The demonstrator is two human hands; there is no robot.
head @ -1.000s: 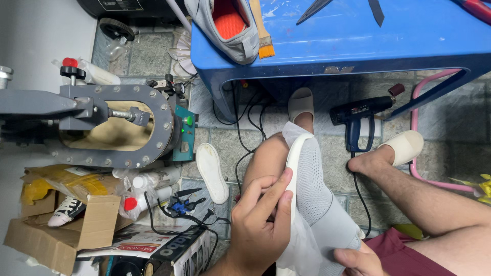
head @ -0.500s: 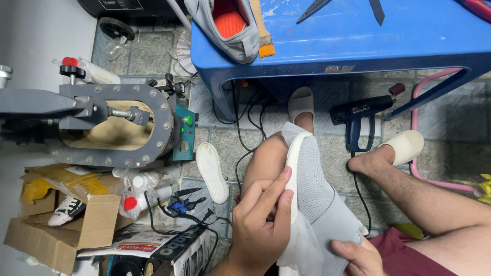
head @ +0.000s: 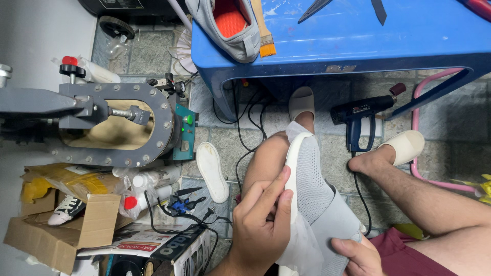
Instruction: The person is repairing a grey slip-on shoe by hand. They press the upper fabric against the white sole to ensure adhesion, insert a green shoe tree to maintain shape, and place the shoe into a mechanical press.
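Grey knit shoe (head: 314, 179), sole edge up, resting on knee: left hand (head: 263, 225) grip closed along white sole; right hand (head: 358, 253) grip clasping heel end. Heat gun (head: 358, 115) on floor beside.

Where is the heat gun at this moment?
In the head view, the heat gun lies on the floor right of centre, under the blue table's edge, between the person's two sandalled feet.

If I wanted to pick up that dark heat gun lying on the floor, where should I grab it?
Probably by the handle of the heat gun, reaching down from above. It lies flat on the tiles, handle pointing toward the seated person and clear of the foot; the barrel end may be hot.
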